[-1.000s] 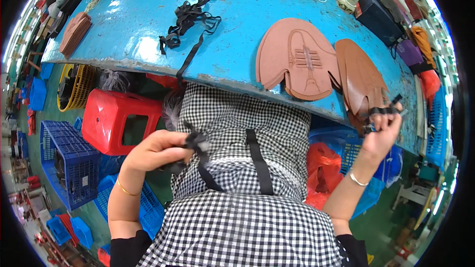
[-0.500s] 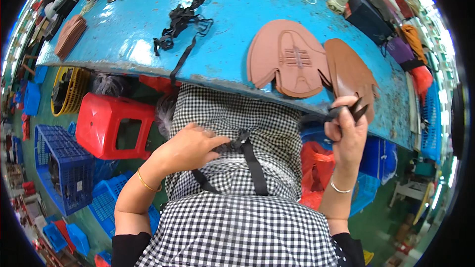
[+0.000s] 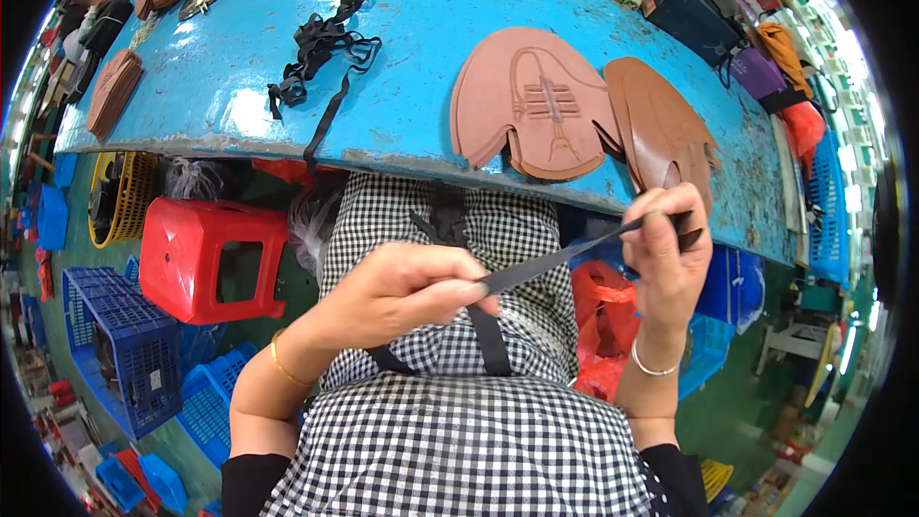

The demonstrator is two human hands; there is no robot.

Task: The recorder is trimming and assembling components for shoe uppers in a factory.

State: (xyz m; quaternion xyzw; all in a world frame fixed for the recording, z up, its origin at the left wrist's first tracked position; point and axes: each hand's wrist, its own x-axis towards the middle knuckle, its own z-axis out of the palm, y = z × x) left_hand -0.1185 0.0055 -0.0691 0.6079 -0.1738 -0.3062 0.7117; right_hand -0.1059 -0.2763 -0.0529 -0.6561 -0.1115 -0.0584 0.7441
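A flat black elastic strap [image 3: 546,269] is stretched between my two hands above my lap. My left hand [image 3: 407,295] is closed and pinches its lower left end. My right hand [image 3: 665,249] grips the upper right end between thumb and fingers. Dark pointed blades [image 3: 691,238], looking like thread snips, stick out from the right palm, their handles hidden. Beyond my hands, a stack of pinkish-brown leather shoe pieces [image 3: 531,96] lies on the blue table, with a smoother brown stack [image 3: 656,115] beside it, just past my right hand. More black straps [image 3: 321,48] lie tangled at the left.
The blue table [image 3: 412,86] has its worn edge just ahead of my lap. At the left are a red stool [image 3: 182,263] and blue crates [image 3: 120,340]; a red plastic bag [image 3: 603,316] hangs at my right. A dark box [image 3: 684,14] stands far right on the table.
My left hand has risen and moved right, and now holds the strap pulled taut towards the right hand. The snips' blades have turned and show less. The whole view has shifted slightly.
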